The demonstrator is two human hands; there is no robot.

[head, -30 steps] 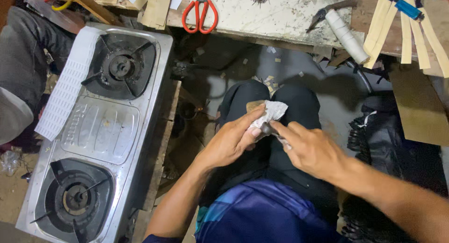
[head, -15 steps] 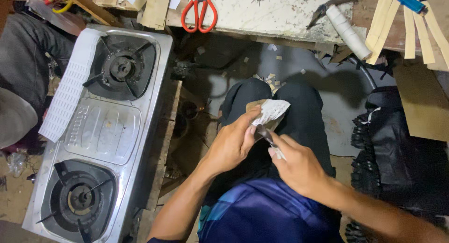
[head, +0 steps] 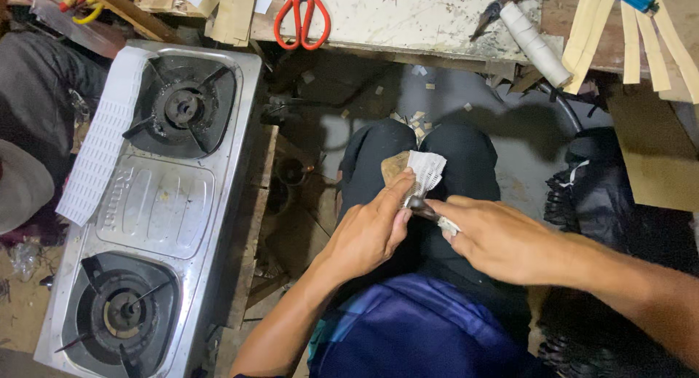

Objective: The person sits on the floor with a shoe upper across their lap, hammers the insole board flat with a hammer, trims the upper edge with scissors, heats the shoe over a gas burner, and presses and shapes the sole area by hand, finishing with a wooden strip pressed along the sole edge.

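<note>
Two hands meet mid-frame over the lap. Left hand (head: 368,232) pinches crumpled white paper scrap (head: 424,170); right hand (head: 499,240) closes on small dark metal piece (head: 421,205).

Scratched pale workbench top (head: 437,21), grey littered floor (head: 451,94), dim overhead light

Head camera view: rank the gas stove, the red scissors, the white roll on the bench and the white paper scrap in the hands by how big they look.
1. Gas stove, by far the largest.
2. White roll.
3. Red scissors, close to the roll; cut off by the frame's top edge, so unsure.
4. White paper scrap, smallest, partly hidden by the left hand.
</note>
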